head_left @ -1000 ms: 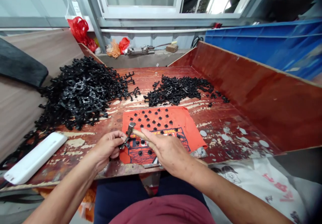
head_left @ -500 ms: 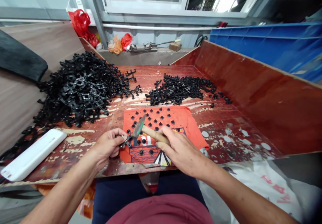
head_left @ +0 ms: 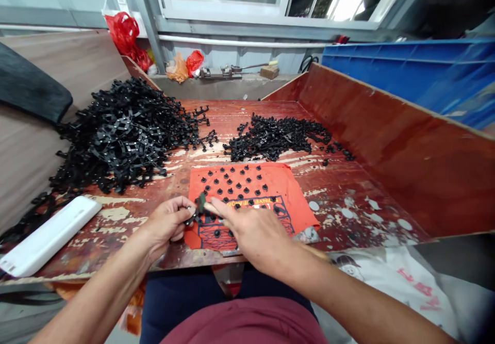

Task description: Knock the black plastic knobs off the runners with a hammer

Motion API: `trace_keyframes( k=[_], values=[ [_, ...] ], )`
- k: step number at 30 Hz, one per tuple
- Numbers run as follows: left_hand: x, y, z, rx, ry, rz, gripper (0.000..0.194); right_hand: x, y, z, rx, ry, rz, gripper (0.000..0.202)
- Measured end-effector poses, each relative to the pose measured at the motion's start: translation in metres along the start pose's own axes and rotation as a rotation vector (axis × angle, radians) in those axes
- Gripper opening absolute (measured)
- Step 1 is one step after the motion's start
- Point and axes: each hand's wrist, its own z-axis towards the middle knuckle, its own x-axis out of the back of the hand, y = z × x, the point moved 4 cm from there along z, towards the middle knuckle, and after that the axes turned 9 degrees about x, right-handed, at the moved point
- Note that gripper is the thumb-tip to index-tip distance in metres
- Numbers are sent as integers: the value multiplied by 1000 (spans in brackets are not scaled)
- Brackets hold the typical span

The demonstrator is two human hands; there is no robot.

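Note:
Pinched in my left hand (head_left: 170, 223) is a small black plastic part (head_left: 191, 217), at the left edge of an orange cloth (head_left: 297, 199). My right hand (head_left: 255, 230) is closed round the wooden handle of a knife (head_left: 201, 201). The blade is at the black part, close to my left fingertips, and looks dark and foreshortened. Several small black round pieces (head_left: 241, 197) stand spaced out on the cloth. My right hand and forearm hide some of the cloth's lower part.
A large heap of black parts (head_left: 127, 132) lies at the left, a smaller pile (head_left: 278, 135) behind the cloth. A white oblong case (head_left: 52, 235) rests at the front left. Wooden boards (head_left: 398, 143) wall the table, with a blue crate (head_left: 406, 76) beyond.
My right hand has moved left and turned, bringing the knife blade from above the cloth to the black part. My left hand has stayed nearly in place.

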Motion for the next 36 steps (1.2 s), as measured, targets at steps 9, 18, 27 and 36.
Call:
trace_keyframes(
  k=[9,18,27,36],
  values=[
    [-2,-7,0,-18,1,-16,45,-3,1,5,-8,-45,-81,49],
    [22,31,-18,-192,31,-115,49,31,8,-16,-75,230,237,54],
    [24,24,14,-135,133,-160,50,11,20,-50,-247,123,240,49],
    [20,16,24,-121,100,-183,44,3,25,-51,-257,93,263,47]
  ],
)
